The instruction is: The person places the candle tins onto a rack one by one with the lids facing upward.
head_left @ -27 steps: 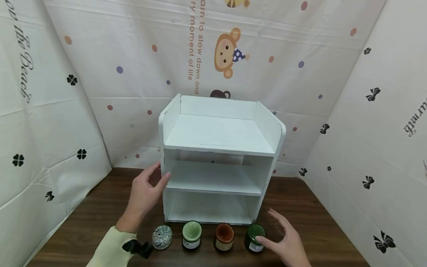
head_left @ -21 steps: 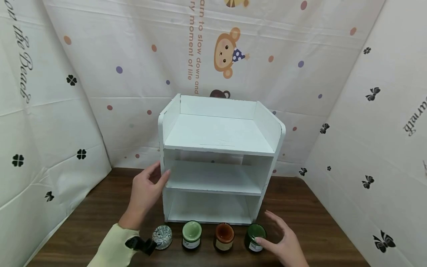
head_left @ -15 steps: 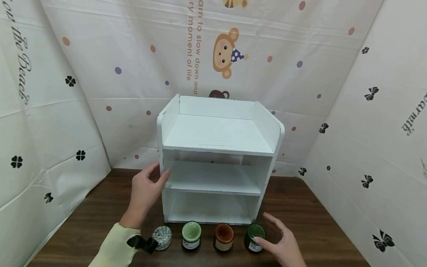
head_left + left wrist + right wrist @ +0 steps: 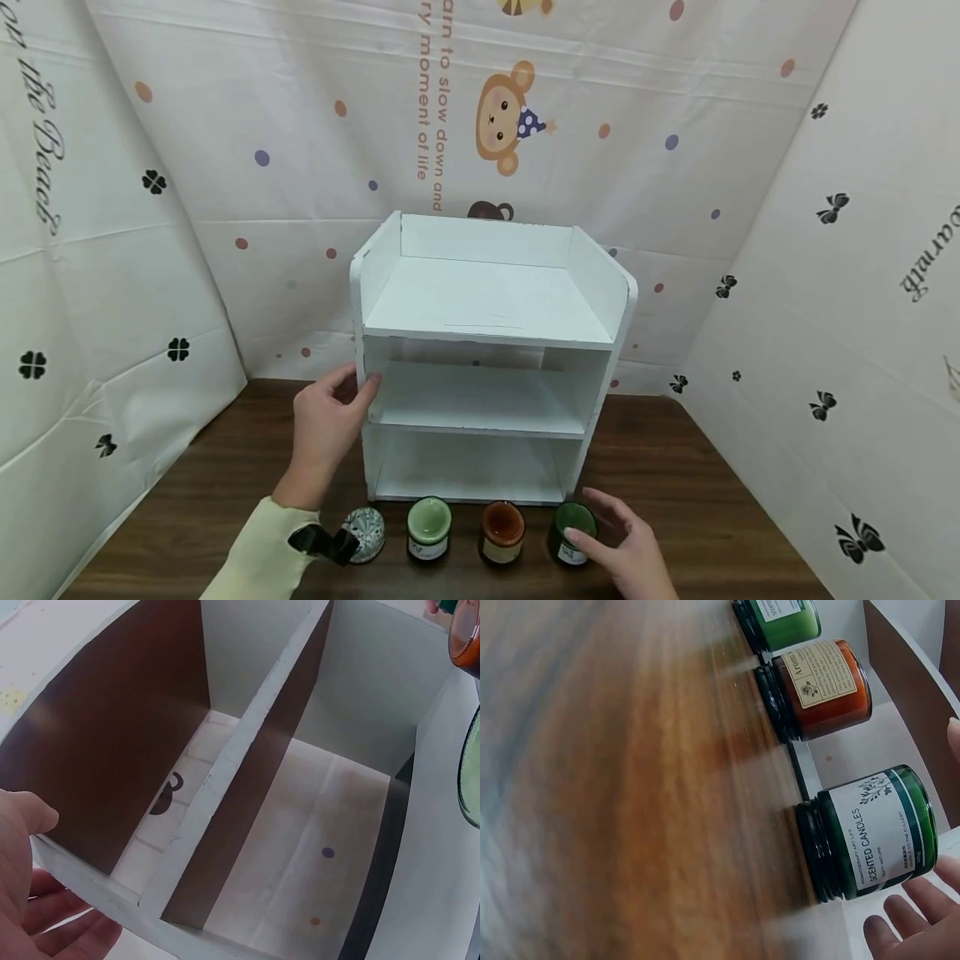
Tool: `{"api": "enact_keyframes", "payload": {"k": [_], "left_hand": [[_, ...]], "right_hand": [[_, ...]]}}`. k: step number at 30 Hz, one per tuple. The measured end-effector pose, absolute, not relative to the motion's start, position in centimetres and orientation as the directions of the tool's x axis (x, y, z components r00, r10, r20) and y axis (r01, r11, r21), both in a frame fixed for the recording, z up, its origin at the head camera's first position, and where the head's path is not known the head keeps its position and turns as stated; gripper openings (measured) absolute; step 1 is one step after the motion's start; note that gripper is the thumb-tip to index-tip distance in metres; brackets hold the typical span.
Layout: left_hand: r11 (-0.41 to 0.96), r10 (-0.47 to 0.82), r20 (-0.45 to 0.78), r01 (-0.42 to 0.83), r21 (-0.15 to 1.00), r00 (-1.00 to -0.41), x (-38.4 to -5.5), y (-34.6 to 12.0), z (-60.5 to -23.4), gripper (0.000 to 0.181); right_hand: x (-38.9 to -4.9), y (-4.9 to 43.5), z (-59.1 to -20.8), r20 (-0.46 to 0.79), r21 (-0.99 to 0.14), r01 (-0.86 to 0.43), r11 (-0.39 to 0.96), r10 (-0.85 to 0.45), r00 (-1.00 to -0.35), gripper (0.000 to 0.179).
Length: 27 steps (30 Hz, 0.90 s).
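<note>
My left hand (image 4: 322,425) grips the left side panel of a white three-tier shelf (image 4: 487,300). In the left wrist view its thumb (image 4: 41,814) lies inside the panel edge, with the fingers outside. My right hand (image 4: 630,550) is spread around a dark green candle jar (image 4: 573,515) at the right end of a row. The right wrist view shows this jar (image 4: 877,832) standing upside down on its black lid, labelled "Scented Candles". Thumb and fingers flank it without a visible grip; exact contact cannot be told.
Left of the dark green jar stand an amber jar (image 4: 503,525), a light green jar (image 4: 430,521) and a round patterned container (image 4: 367,533), partly covered by the black wrist strap (image 4: 322,543). The row sits on the dark wooden table (image 4: 675,467) before the shelf. Printed white sheets surround it.
My right hand has moved left and slightly down, closer around the dark green jar. The left hand has slid slightly up along the panel. The head view has shifted a little.
</note>
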<state>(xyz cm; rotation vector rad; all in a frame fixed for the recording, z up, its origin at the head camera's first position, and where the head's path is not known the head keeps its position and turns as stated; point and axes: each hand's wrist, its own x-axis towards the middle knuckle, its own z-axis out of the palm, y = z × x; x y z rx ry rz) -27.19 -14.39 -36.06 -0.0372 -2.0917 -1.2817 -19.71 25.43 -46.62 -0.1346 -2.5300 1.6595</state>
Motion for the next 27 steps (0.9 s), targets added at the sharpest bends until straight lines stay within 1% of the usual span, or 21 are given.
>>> {"api": "enact_keyframes", "payload": {"k": [9,15,27], "left_hand": [[0.53,-0.313,0.556,0.344,0.775,-0.77,-26.96,-14.28,-35.77,0.038],[0.526,-0.311,0.553,0.344,0.777,-0.773,-26.96,-14.24,-35.59,0.037],[0.533,-0.314,0.548,0.334,0.777,-0.775,-26.98,-14.23,-35.5,0.033]], "right_hand": [[-19.76,25.17,-46.75,0.036,-0.921,0.014,0.389,0.121,-0.992,0.066],[-19.94,25.38,-46.97,0.039,-0.932,-0.01,0.362,0.073,-0.997,0.067],[-20.24,26.07,-47.45,0.026,-0.906,-0.033,0.422,-0.021,-0.999,0.073]]}}
